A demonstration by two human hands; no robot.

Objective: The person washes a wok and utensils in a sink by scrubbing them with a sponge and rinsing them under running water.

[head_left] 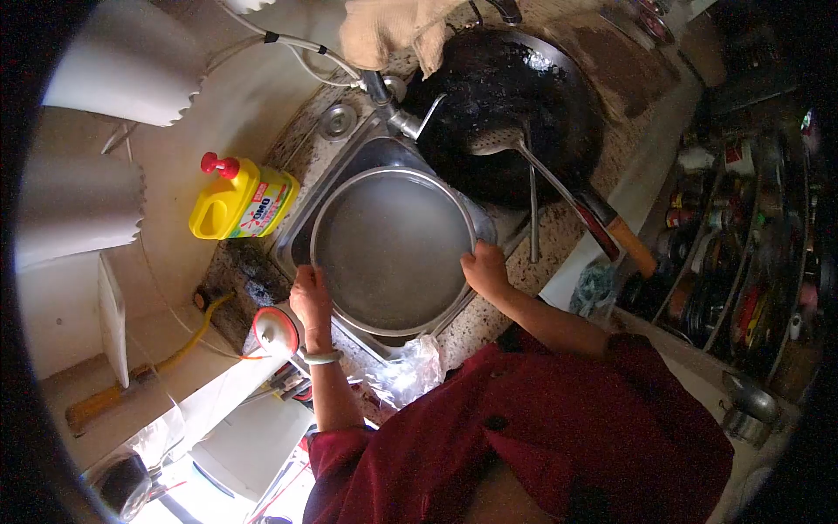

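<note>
A wide round metal basin point(393, 249) with cloudy greyish water inside rests in or over the sink point(292, 249). My left hand point(311, 299) grips its rim at the lower left, a bracelet on the wrist. On the right side of the rim, my right hand point(485, 269) is closed around the edge. The faucet point(404, 122) stands behind the basin, its lever to the right. Whether the basin touches the sink bottom is hidden.
A large dark wok point(489, 96) sits behind right, with a slotted ladle point(497, 140) in it and a wooden handle point(633, 247) sticking out. A yellow detergent bottle point(244, 201) stands left. A clear plastic bag point(403, 371) lies in front. Cluttered shelves point(733, 253) are at right.
</note>
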